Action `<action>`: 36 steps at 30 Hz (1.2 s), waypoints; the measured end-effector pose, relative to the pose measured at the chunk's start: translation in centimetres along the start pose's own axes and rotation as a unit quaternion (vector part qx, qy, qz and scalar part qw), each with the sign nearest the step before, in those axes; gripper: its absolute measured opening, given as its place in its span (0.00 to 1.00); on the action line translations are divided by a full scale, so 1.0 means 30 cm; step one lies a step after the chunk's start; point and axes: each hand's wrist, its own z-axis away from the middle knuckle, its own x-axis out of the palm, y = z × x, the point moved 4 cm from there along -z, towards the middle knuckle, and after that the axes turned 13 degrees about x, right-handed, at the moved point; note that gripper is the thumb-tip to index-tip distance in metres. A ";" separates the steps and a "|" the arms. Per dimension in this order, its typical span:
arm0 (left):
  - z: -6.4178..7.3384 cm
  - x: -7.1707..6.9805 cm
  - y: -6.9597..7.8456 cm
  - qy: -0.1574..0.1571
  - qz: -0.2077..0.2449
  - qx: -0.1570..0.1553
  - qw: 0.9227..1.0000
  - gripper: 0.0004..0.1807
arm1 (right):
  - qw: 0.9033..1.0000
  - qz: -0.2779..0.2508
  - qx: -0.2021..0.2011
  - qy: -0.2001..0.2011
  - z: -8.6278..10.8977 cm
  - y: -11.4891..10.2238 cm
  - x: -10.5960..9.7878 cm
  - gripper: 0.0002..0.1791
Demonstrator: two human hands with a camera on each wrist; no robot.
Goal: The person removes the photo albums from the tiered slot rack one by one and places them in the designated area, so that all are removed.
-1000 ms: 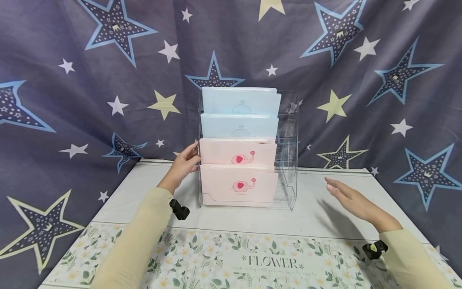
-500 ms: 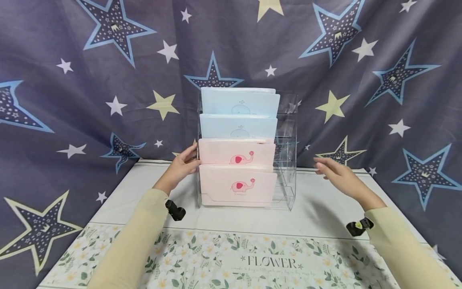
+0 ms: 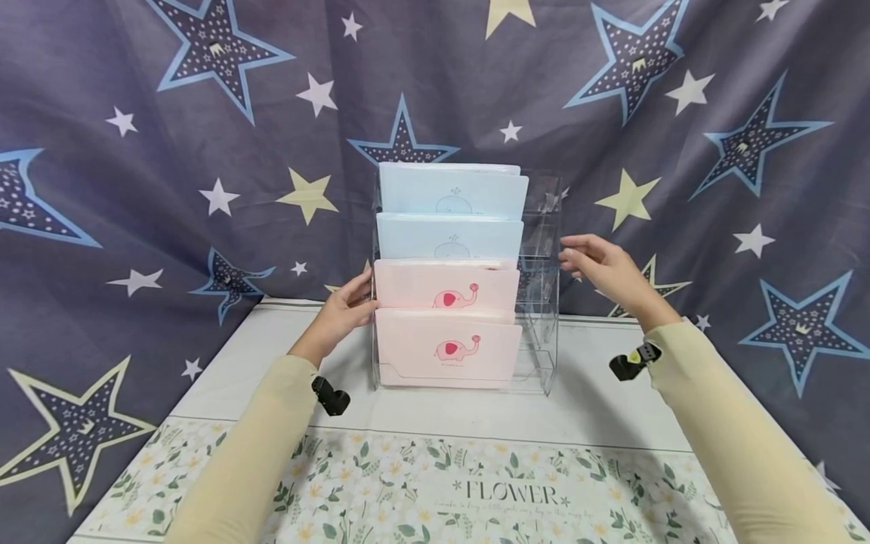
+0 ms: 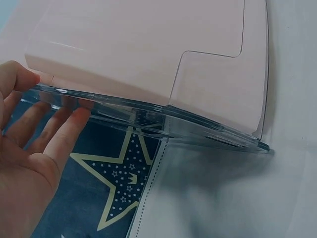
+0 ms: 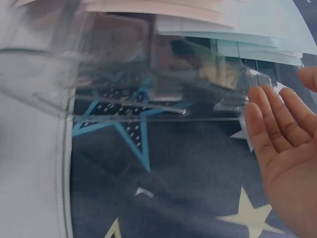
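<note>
A clear acrylic file rack stands upright, holding light blue folders in its upper tiers and pink folders with elephant prints in its lower tiers. My left hand holds the rack's left side. In the left wrist view, its thumb sits at the front edge of the clear side panel and its fingers lie along the outside. Beside the rack's right side, my right hand is raised, fingers extended and slightly bent. In the right wrist view, its fingertips come right up to the rack's edge, holding nothing.
The rack rests on a white table with a flower-printed mat along the front. A dark star-patterned curtain hangs close behind it. Black wrist cameras sit on both wrists.
My right hand has moved up and left, from over the table at the right to the rack's right side. My left hand and the rack stay in place.
</note>
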 end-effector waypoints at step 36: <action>0.000 -0.002 -0.007 -0.003 -0.009 0.003 1.000 0.39 | 0.999 -0.048 -0.005 0.012 -0.193 -0.167 0.049 0.38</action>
